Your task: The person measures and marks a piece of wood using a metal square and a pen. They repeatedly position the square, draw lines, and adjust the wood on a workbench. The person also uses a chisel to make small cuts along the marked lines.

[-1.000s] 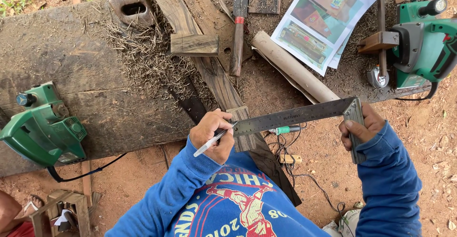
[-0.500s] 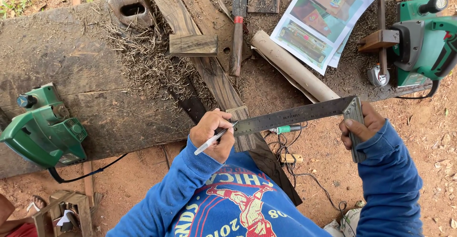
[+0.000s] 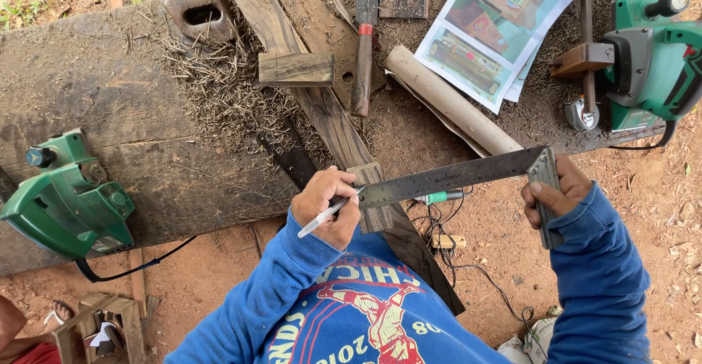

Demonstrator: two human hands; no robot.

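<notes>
Head view, left hand [image 3: 327, 204] gripping pen [image 3: 330, 213] at wood strip [image 3: 338, 133], right hand [image 3: 552, 190] clasping square [image 3: 457, 177] handle

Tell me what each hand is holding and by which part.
The left hand grips a white pen around its middle, tip against the steel square. The right hand holds that square by its handle, fingers wrapped over it.

- Weathered slab workbench [image 3: 95, 93], strewn with wood shavings [image 3: 212, 86].
- Green power planer [image 3: 66, 199] at 9 o'clock.
- Second green power tool [image 3: 651, 57] at 2 o'clock.
- Printed photo sheets [image 3: 497, 35], rolled paper [image 3: 446, 97] at 1 o'clock.
- Small wood block [image 3: 296, 69], long plank [image 3: 322, 108] near centre.
</notes>
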